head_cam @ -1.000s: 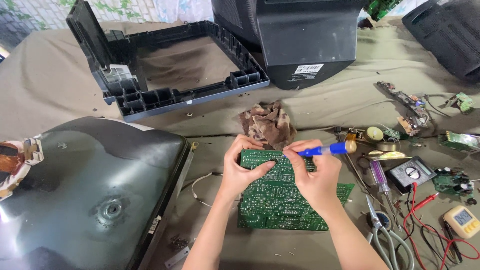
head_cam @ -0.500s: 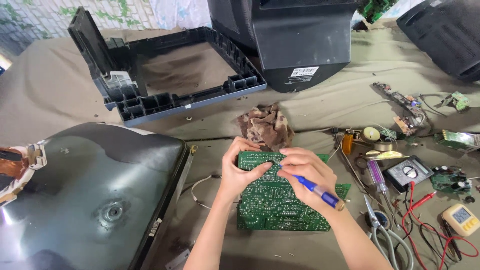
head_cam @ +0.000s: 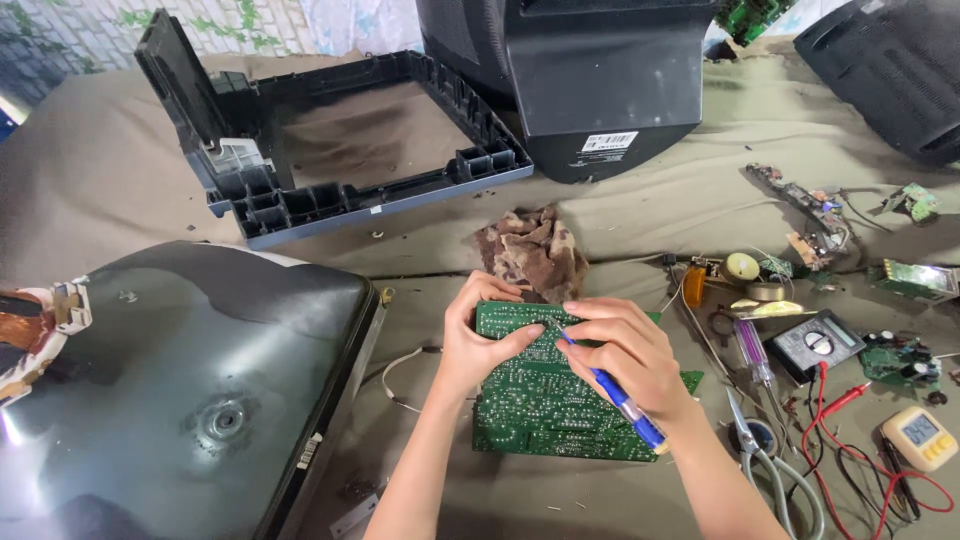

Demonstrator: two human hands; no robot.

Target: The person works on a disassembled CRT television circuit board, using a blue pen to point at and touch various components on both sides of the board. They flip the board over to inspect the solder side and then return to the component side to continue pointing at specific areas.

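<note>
A green circuit board (head_cam: 545,405) lies solder side up on the cloth-covered table in front of me. My left hand (head_cam: 482,340) grips the board's upper left edge, thumb laid across its face. My right hand (head_cam: 628,357) holds a blue-handled tool (head_cam: 615,395) like a pen, its tip touching the board near the top middle, close to my left thumb. A crumpled brown rag (head_cam: 535,250) sits just beyond the board.
A picture tube (head_cam: 180,390) lies face down at left. A black plastic frame (head_cam: 340,150) and a television back (head_cam: 590,80) stand beyond. At right lie scissors (head_cam: 765,460), a purple screwdriver (head_cam: 752,350), a multimeter (head_cam: 815,345) with red leads, a yellow meter (head_cam: 920,437) and small boards.
My right hand turned the blue tool from pointing out to the right to a pen hold, and brought its tip down onto the board. My left hand stayed on the board's edge.
</note>
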